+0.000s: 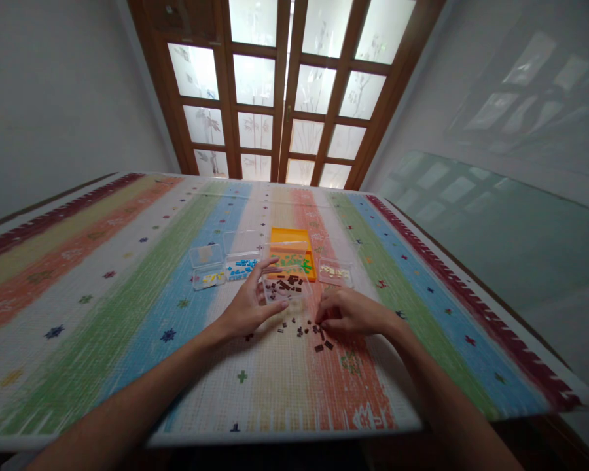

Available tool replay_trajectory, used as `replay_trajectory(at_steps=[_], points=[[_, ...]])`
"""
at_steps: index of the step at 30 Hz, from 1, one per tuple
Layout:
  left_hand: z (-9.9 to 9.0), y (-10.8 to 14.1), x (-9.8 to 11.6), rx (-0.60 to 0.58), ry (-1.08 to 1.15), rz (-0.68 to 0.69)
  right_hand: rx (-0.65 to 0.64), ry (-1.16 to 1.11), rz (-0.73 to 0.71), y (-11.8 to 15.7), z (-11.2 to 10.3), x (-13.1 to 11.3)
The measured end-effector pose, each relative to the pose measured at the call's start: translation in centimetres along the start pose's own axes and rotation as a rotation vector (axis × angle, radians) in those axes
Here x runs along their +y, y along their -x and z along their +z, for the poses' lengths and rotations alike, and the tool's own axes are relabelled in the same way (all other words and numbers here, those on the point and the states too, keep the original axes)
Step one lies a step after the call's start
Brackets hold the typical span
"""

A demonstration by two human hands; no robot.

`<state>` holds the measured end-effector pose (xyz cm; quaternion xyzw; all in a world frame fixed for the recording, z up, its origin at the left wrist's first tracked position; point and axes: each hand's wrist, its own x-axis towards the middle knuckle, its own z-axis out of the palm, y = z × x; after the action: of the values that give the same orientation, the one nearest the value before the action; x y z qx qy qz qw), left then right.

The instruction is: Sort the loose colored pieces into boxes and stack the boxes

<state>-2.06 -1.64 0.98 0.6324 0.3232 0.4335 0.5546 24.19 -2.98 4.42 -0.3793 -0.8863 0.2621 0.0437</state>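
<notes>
My left hand is wrapped round the left side of a small clear plastic box, with the thumb along its near edge. Several dark brown toy bricks lie inside that box. More small brown bricks are scattered on the tablecloth just in front of it. Over the right part of these loose pieces is my right hand, its thumb and fingertips pinched together close to the cloth. Whatever may be between those fingertips is hidden.
Behind my hands stand an open orange case with green pieces, a clear box with blue pieces, another with yellow pieces, and one with cream pieces. A striped tablecloth covers the table. Glazed wooden doors stand beyond.
</notes>
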Motion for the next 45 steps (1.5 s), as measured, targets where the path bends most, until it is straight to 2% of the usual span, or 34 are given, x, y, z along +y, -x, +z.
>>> replay_trajectory(at_steps=[7, 12, 19, 37, 45], points=[[0.2, 0.1, 0.4, -0.013, 0.015, -0.027, 0.014, -0.019, 0.059, 0.5, 0.1, 0.0], [0.1, 0.1, 0.0, -0.023, 0.028, -0.004, 0.072, 0.021, 0.105, 0.7, 0.4, 0.5], [-0.1, 0.0, -0.2, -0.023, 0.02, 0.003, 0.052, -0.078, -0.033, 1.4, 0.5, 0.5], [0.0, 0.0, -0.3, -0.041, 0.05, -0.002, 0.119, -0.121, -0.072, 1.9, 2.4, 1.3], [0.0, 0.0, -0.4, -0.044, 0.014, -0.003, 0.285, -0.101, -0.13, 2.0, 2.0, 0.9]])
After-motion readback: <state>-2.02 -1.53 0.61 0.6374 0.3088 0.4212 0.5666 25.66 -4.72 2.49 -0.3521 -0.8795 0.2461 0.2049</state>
